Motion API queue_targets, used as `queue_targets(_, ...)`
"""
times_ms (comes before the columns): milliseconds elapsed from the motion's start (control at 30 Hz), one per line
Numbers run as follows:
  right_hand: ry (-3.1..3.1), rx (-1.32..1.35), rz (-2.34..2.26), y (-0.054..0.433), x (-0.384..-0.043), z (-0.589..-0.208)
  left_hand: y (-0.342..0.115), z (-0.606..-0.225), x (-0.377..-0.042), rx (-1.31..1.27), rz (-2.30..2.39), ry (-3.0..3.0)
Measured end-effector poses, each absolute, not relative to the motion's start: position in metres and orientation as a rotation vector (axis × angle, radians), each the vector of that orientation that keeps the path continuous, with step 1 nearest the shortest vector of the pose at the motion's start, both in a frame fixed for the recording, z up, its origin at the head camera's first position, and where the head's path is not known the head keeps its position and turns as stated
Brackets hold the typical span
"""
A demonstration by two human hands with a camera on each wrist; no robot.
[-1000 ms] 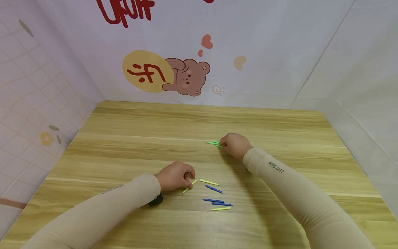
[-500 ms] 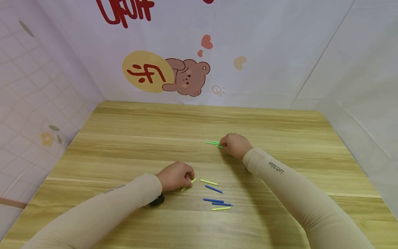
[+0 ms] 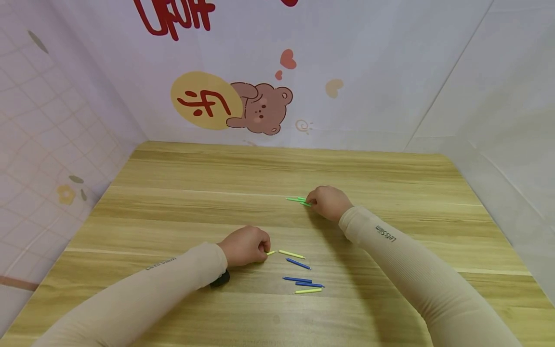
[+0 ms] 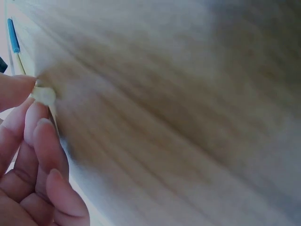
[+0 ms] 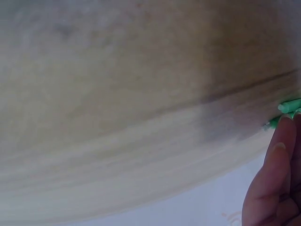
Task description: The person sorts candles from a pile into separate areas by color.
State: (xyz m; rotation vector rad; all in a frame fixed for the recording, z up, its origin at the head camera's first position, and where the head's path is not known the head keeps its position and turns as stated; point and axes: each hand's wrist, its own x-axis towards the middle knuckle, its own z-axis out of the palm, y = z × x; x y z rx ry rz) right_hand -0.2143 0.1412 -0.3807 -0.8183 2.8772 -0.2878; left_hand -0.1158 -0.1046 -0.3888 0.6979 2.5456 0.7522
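Observation:
My left hand [image 3: 246, 246] pinches a thin yellow candle [image 3: 271, 252] between thumb and fingertips, low over the table. In the left wrist view its pale end [image 4: 45, 96] pokes out of the grip. Just to its right lies another yellow candle [image 3: 292, 254], above a slanted blue candle [image 3: 297, 263]. Farther back, my right hand [image 3: 330, 203] holds its fingertips on the right ends of several green candles [image 3: 297, 199], which lie close together. Green ends [image 5: 290, 105] show past the fingers in the right wrist view; the thumb is hidden there.
Two more blue candles [image 3: 297, 279] and a yellow candle [image 3: 308, 291] lie nearer the front of the wooden table [image 3: 208, 193]. A dark object [image 3: 220, 279] shows beneath my left wrist. A printed cloth wall [image 3: 368, 111] stands behind the table.
The yellow candle at my left hand has shifted and turned, with less of it visible and its tip now near the neighbouring yellow one. My right hand and the green candles stay put.

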Motion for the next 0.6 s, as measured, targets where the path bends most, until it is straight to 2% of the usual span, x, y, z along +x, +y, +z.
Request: queue_targets(600,2.881,-0.753,-0.383,0.1443,-0.2107,-0.3817,-0.1038,-0.3907,-0.1157,0.693,0.756,2.554)
